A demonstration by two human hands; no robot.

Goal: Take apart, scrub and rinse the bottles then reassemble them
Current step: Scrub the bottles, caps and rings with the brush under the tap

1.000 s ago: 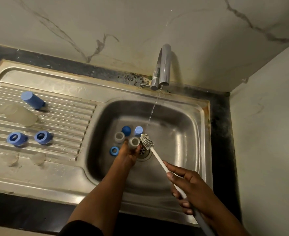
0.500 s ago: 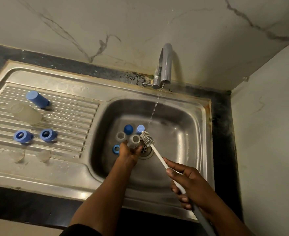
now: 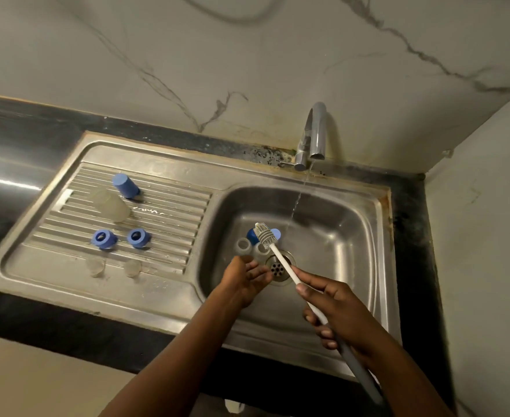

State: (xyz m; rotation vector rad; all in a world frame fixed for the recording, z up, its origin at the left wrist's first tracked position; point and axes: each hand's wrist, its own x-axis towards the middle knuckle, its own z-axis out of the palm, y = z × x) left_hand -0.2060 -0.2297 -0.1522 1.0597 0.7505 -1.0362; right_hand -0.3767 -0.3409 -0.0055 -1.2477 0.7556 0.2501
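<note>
My right hand grips the white-and-grey handle of a bottle brush; its bristle head hovers over the parts in the sink basin. Two clear bottle bodies stand near the drain. Behind them are two blue caps. My left hand is low in the basin just left of the drain, fingers curled. Whether it holds anything is hidden, and the blue ring seen there earlier is out of sight.
The tap runs a thin stream into the basin. On the ribbed drainboard lie a blue cap, a clear bottle, two blue rings and two clear teats. Walls stand behind and at the right.
My left hand has drawn back from the clear bottles toward the drain, over the spot where the blue ring lay. The brush head has shifted left, over the bottles and caps.
</note>
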